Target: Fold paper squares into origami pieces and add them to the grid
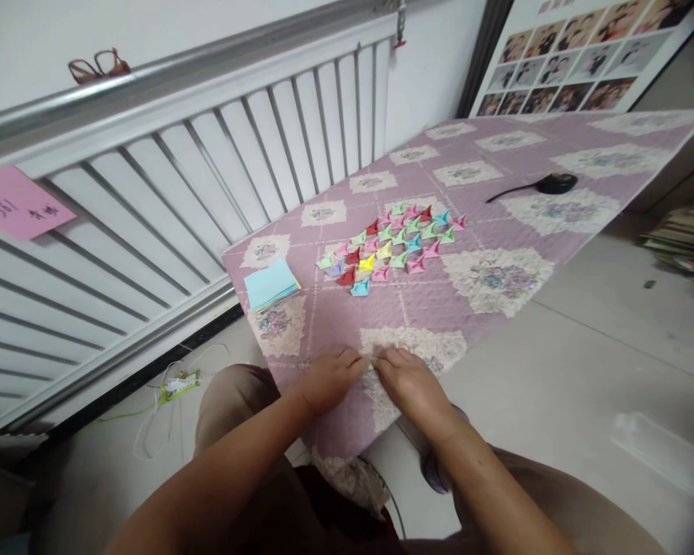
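Note:
My left hand (335,378) and my right hand (403,376) rest close together on the near part of the purple tablecloth (324,339). Both have their fingers closed on a small light-green paper piece (371,366), mostly hidden between the fingertips. Beyond them stand several small folded paper shapes in rows, among them a yellow one (366,264), a blue one at the front (359,287) and a pink one (416,265). A stack of coloured paper sheets (271,284), light blue on top, lies at the table's left edge.
A black object with a thin handle (557,183) lies at the back right of the table. Along the left runs a white radiator (208,169), with glasses (99,68) above it. A power strip (180,387) sits on the floor.

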Motion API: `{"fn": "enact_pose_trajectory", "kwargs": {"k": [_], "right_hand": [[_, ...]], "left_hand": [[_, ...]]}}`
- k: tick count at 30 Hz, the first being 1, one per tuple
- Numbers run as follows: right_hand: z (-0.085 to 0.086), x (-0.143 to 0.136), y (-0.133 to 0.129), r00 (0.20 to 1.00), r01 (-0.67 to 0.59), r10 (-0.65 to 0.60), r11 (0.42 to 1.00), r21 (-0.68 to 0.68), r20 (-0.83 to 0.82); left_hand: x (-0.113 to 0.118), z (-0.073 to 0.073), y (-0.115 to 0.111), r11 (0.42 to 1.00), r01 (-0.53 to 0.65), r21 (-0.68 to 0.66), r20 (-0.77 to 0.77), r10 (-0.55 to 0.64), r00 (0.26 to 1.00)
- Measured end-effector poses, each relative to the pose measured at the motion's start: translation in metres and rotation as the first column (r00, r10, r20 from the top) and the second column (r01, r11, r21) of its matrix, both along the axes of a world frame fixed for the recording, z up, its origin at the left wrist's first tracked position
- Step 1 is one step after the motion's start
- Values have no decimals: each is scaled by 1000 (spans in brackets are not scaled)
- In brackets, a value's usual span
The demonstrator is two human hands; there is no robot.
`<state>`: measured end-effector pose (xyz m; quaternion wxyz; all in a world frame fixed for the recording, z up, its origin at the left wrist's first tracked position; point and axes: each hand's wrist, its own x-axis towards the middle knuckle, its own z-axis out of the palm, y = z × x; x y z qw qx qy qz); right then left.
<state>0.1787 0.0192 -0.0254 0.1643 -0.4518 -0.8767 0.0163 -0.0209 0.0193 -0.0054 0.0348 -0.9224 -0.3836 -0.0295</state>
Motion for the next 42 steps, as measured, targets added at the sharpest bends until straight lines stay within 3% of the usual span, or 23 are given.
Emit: {"fn": "enact_pose_trajectory", "kwargs": {"k": [11,14,18,20,22,24,26,32,42], "right_hand": [[5,-8,-24,992,119,-119,993,6,43],[3,-4,-17,992,109,-112,992,-64,-49],[-5,5,-6,951,101,-141,983,-156,-273],[-8,7,-3,924,118,-178,975,-191,-339],[-9,7,-1,908,121,-200,966,-227,-367],[-8,7,1,900,118,-215,958,-263,-379],[-4,7,4,897,116,-222,953,-281,-382],[4,5,7,924,87,-178,960,-266,-339],[6,-6,11,969,162,-191,970,-179,-159]], "left_hand": [[11,6,-16,998,-53,-12,-188,50,981],[5,2,-11,995,-60,-76,-99,52,994],[-6,-9,-3,984,-52,-169,137,76,988],[-7,-15,-1,971,-102,-216,285,163,945],[-4,-21,0,933,-202,-299,446,323,834],[1,-25,1,871,-296,-391,527,476,704],[5,-26,2,833,-329,-446,558,546,625],[9,-21,6,893,-249,-375,583,436,686],[17,-16,13,896,-277,-348,479,424,769]]}}
